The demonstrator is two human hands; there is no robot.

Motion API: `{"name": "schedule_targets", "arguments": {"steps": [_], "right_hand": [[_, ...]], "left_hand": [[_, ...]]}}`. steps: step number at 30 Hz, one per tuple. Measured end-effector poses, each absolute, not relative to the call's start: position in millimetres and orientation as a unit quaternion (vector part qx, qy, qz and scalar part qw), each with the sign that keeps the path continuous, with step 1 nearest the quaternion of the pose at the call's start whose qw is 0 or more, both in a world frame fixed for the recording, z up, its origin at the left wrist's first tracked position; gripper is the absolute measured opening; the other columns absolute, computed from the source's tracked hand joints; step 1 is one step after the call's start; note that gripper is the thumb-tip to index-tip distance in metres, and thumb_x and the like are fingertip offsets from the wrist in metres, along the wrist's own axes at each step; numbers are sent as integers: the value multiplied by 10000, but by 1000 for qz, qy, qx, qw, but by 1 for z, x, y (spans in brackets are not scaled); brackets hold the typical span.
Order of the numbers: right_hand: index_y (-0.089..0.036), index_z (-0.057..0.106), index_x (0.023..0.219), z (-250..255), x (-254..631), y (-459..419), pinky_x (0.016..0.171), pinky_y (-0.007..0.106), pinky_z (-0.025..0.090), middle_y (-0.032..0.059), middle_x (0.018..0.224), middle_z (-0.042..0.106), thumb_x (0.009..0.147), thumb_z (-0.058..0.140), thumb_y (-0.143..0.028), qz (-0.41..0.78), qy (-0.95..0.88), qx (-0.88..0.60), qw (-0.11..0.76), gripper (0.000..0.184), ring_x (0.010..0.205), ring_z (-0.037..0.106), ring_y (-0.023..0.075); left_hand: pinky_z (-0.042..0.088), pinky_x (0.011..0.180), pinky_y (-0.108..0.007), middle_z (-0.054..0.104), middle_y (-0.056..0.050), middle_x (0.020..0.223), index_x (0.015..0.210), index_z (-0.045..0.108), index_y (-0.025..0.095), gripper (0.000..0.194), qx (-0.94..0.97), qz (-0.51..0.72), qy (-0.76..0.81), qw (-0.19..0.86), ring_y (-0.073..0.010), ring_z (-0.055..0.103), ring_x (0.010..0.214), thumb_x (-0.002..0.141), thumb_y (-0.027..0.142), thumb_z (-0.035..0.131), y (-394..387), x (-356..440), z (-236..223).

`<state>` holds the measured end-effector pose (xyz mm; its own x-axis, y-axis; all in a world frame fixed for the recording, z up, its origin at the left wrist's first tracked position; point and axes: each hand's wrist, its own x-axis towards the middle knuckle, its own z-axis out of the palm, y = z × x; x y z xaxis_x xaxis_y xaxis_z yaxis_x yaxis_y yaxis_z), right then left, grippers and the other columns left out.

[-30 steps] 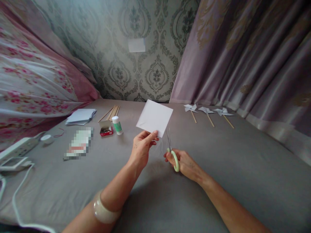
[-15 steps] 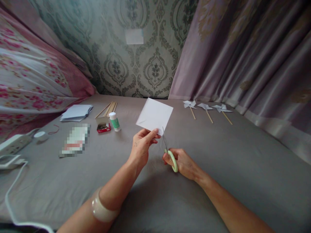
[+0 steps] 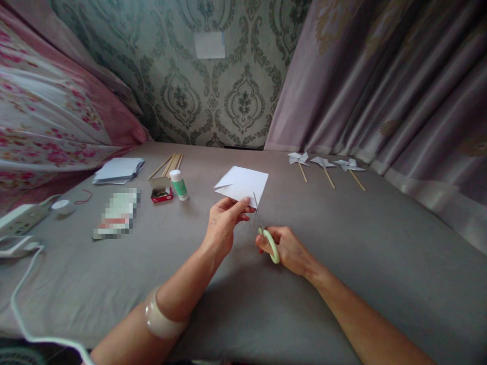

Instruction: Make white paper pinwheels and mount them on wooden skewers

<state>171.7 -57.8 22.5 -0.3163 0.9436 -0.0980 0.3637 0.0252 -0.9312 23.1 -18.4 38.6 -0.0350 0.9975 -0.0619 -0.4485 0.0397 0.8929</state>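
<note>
A square white sheet of paper (image 3: 243,181) is pinched at its near corner between the thumb and fingers of my left hand (image 3: 225,223). A slit runs into the sheet from its left corner. My right hand (image 3: 287,249) grips a pair of scissors (image 3: 273,247) by the pale green handles. The scissors' blades point up and away from me, at the paper's near right edge, close to my left thumb. Both hands are held above the grey cloth, and my right fingers are partly hidden behind the handle.
On the left lie a paper stack (image 3: 118,170), wooden sticks (image 3: 172,165), a glue stick (image 3: 179,184), a small red box (image 3: 162,194) of metal bits, a blurred packet (image 3: 118,213) and a power strip (image 3: 23,222). Paper pinwheels (image 3: 323,163) lie at the back right.
The paper has tilted flatter and the slit at its left corner now gapes wider. The scissors stay at the near right edge. The whole view has shifted slightly.
</note>
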Motion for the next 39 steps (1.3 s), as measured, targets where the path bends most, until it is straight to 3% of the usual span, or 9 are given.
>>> {"name": "schedule_targets", "arguments": {"steps": [39], "right_hand": [[-162,512,563,17,170,-55,478,224,291,-32,540,476,661,678,-595,472,-622,-531,328,474,518,367,85]], "left_hand": [[426,522,-203,651,-23,663,688,649,124,231,366,602,395,590,-115,624,621,607,296,781,-17,23,38]]}}
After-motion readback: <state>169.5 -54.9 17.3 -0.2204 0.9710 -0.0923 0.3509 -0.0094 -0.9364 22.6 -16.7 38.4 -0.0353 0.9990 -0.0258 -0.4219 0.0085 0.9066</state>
